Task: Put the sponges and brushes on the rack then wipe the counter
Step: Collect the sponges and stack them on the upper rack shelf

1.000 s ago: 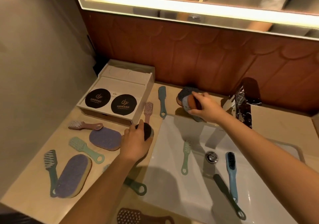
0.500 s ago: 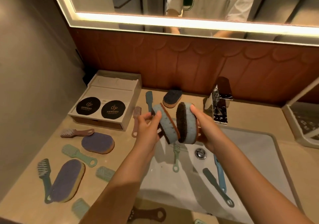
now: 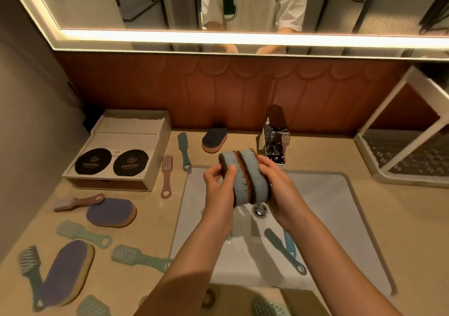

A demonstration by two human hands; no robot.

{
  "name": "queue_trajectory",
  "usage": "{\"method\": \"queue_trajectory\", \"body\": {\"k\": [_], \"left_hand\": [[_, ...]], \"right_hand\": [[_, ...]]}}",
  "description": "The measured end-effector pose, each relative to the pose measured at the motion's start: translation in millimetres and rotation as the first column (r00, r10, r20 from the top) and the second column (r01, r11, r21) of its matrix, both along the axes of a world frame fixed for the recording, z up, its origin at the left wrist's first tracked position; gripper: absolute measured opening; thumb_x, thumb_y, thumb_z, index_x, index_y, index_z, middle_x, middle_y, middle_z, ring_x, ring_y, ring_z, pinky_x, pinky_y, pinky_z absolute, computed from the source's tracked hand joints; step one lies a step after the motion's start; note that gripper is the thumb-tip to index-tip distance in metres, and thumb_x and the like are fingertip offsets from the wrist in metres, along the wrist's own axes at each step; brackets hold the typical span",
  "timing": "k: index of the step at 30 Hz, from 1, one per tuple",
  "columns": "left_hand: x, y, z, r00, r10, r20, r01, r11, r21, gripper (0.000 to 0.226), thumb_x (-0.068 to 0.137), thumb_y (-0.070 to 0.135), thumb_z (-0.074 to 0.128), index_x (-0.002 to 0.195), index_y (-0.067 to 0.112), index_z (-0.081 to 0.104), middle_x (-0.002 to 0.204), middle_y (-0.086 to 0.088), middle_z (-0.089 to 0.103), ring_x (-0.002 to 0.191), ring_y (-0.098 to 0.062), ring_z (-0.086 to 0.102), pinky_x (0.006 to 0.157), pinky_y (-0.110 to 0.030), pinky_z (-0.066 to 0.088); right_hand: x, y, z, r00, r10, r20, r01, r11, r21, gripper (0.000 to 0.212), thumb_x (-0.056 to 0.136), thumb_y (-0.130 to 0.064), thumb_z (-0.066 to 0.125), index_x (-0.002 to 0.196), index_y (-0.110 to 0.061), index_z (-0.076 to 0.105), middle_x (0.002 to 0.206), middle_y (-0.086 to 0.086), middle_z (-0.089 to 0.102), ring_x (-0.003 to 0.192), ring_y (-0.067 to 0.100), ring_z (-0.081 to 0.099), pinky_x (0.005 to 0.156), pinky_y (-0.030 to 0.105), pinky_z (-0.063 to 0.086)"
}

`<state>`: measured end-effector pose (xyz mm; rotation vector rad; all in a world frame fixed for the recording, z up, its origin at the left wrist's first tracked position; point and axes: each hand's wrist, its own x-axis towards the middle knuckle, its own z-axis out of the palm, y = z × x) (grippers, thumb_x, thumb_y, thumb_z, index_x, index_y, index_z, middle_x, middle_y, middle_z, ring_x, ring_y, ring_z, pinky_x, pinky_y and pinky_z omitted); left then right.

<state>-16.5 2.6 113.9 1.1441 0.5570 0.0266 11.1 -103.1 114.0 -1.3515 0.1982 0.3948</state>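
Observation:
Two blue sponges with dark scouring faces are pressed together on edge above the sink. My left hand (image 3: pixel 220 184) grips the left sponge (image 3: pixel 234 180), and my right hand (image 3: pixel 277 184) grips the right sponge (image 3: pixel 255 174). A white rack (image 3: pixel 410 155) stands at the far right of the counter. Another dark-topped sponge (image 3: pixel 215 139) lies by the back wall. Two purple sponges (image 3: pixel 111 212) (image 3: pixel 66 270) and several brushes, such as a pink brush (image 3: pixel 166 172) and a green brush (image 3: pixel 82 233), lie on the counter at the left.
A white sink (image 3: pixel 328 218) holds two brushes (image 3: pixel 284 250) near the drain. The chrome faucet (image 3: pixel 274 140) stands behind it. A white box with two black discs (image 3: pixel 116 155) sits at the back left. A wall closes the left side.
Both hands lifted a sponge each off the counter, brought them over the sink and pressed them together. The view swung right, bringing the rack into sight.

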Motion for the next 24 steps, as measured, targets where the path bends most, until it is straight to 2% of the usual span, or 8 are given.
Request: {"method": "queue_trajectory", "body": {"k": [2, 7, 12, 15, 18, 20, 23, 24], "left_hand": [[-2, -7, 3, 0.999, -0.040, 0.036, 0.039, 0.999, 0.029, 0.029, 0.094, 0.029, 0.050, 0.119, 0.028, 0.034, 0.126, -0.009, 0.048, 0.108, -0.021, 0.056, 0.082, -0.036, 0.054], [-5, -30, 3, 0.983, -0.172, 0.063, 0.163, 0.978, 0.130, 0.036, 0.096, 0.030, 0.045, 0.126, 0.034, 0.024, 0.138, -0.007, 0.039, 0.121, -0.024, 0.049, 0.096, -0.040, 0.049], [-6, -50, 1, 0.963, -0.265, 0.038, 0.256, 0.952, 0.168, 0.046, 0.100, 0.030, 0.033, 0.142, 0.029, 0.014, 0.141, -0.008, 0.039, 0.122, -0.020, 0.047, 0.080, -0.019, 0.046], [-2, -58, 0, 0.925, -0.380, 0.028, 0.373, 0.917, 0.143, 0.050, 0.099, 0.042, 0.025, 0.147, 0.029, 0.017, 0.142, -0.003, 0.043, 0.116, -0.008, 0.050, 0.073, -0.011, 0.045], [2, -67, 7, 0.885, -0.465, 0.014, 0.459, 0.877, 0.143, 0.062, 0.091, 0.058, 0.021, 0.145, 0.028, 0.028, 0.140, 0.001, 0.047, 0.109, -0.001, 0.051, 0.084, -0.015, 0.040], [8, -74, 14, 0.872, -0.488, 0.032, 0.479, 0.866, 0.142, 0.060, 0.091, 0.059, 0.017, 0.138, 0.029, 0.038, 0.136, 0.003, 0.051, 0.113, -0.005, 0.051, 0.098, -0.023, 0.037], [13, -92, 28, 0.858, -0.509, 0.069, 0.494, 0.854, 0.160, 0.057, 0.095, 0.054, 0.012, 0.139, 0.028, 0.038, 0.129, 0.006, 0.053, 0.119, -0.008, 0.049, 0.110, -0.030, 0.032], [15, -105, 35, 0.855, -0.514, 0.074, 0.499, 0.852, 0.158, 0.058, 0.096, 0.053, 0.012, 0.141, 0.026, 0.037, 0.130, 0.005, 0.053, 0.121, -0.008, 0.049, 0.111, -0.030, 0.032]], "right_hand": [[-4, -4, 0, 0.996, -0.070, 0.053, 0.066, 0.996, 0.062, 0.029, 0.098, -0.018, 0.043, 0.125, -0.019, 0.055, 0.118, 0.007, 0.063, 0.108, 0.020, 0.062, 0.089, 0.040, 0.054], [-9, -20, -1, 0.986, -0.143, 0.089, 0.132, 0.985, 0.114, 0.027, 0.100, -0.021, 0.040, 0.117, -0.022, 0.061, 0.108, 0.004, 0.069, 0.097, 0.014, 0.068, 0.078, 0.029, 0.058], [-8, -34, 0, 0.992, -0.075, 0.102, 0.074, 0.997, 0.018, 0.035, 0.101, -0.027, 0.035, 0.130, -0.021, 0.054, 0.116, 0.006, 0.066, 0.105, 0.017, 0.065, 0.088, 0.034, 0.054], [-5, -49, 6, 0.994, 0.040, 0.106, -0.035, 0.998, -0.046, 0.037, 0.099, -0.043, 0.030, 0.119, -0.033, 0.060, 0.113, -0.004, 0.068, 0.105, 0.009, 0.063, 0.096, 0.032, 0.049], [1, -67, 15, 0.983, 0.147, 0.109, -0.140, 0.988, -0.072, 0.042, 0.096, -0.055, 0.026, 0.106, -0.040, 0.063, 0.115, -0.010, 0.067, 0.110, 0.005, 0.061, 0.100, 0.028, 0.044], [5, -78, 18, 0.970, 0.202, 0.134, -0.188, 0.976, -0.107, 0.052, 0.090, -0.063, 0.027, 0.125, -0.037, 0.056, 0.127, -0.007, 0.061, 0.118, 0.007, 0.055, 0.104, 0.028, 0.041], [14, -94, 21, 0.952, 0.246, 0.181, -0.227, 0.967, -0.121, 0.070, 0.083, -0.069, 0.031, 0.143, -0.033, 0.035, 0.141, -0.008, 0.047, 0.126, 0.004, 0.046, 0.098, 0.017, 0.042], [17, -106, 23, 0.949, 0.250, 0.193, -0.229, 0.966, -0.122, 0.078, 0.079, -0.075, 0.034, 0.145, -0.033, 0.031, 0.146, -0.008, 0.042, 0.131, 0.005, 0.042, 0.104, 0.022, 0.040]]}}
